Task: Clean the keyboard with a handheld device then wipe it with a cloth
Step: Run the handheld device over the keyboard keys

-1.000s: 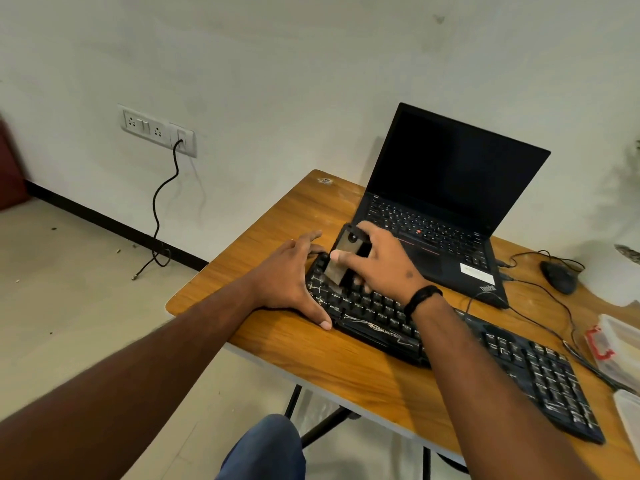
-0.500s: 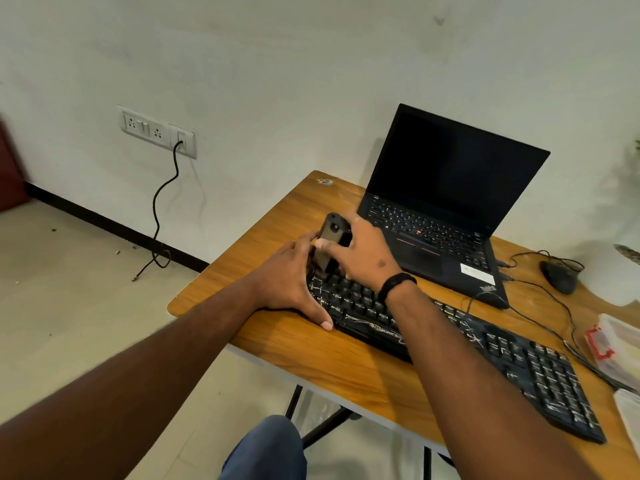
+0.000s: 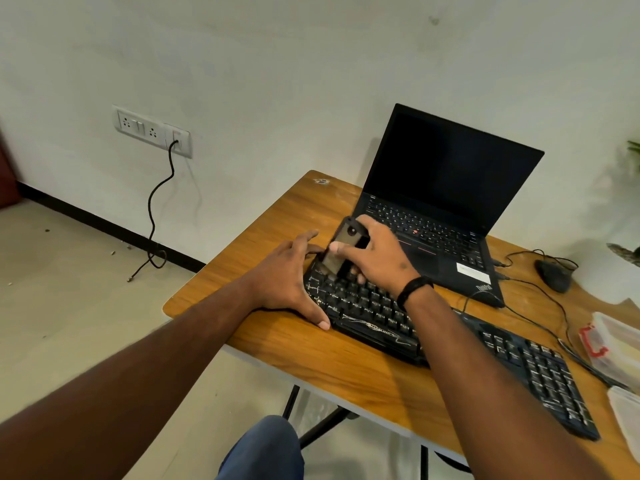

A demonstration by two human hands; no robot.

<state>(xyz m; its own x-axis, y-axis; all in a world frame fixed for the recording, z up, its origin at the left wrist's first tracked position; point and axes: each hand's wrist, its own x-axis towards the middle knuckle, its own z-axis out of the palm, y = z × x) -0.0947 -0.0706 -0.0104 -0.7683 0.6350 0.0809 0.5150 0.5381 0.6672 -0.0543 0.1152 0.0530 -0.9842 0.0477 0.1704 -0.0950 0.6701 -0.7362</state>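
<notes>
A long black keyboard [image 3: 374,308] lies slantwise on the wooden table [image 3: 277,226]. My right hand [image 3: 377,259] grips a small dark handheld device [image 3: 341,251], held upright with its lower end on the keys at the keyboard's far left end. My left hand [image 3: 289,277] rests at the keyboard's left edge, thumb stretched along its near side and fingers at its far corner. No cloth is in view.
An open black laptop [image 3: 446,188] stands just behind the keyboard. A black mouse [image 3: 552,273] with cables lies at the right. Clear plastic containers [image 3: 613,341] sit at the table's right edge. A wall socket [image 3: 152,131] with a cable hangs at the left.
My right hand has moved the device leftward along the keys to the keyboard's far left corner and stays there. My left hand has kept its place.
</notes>
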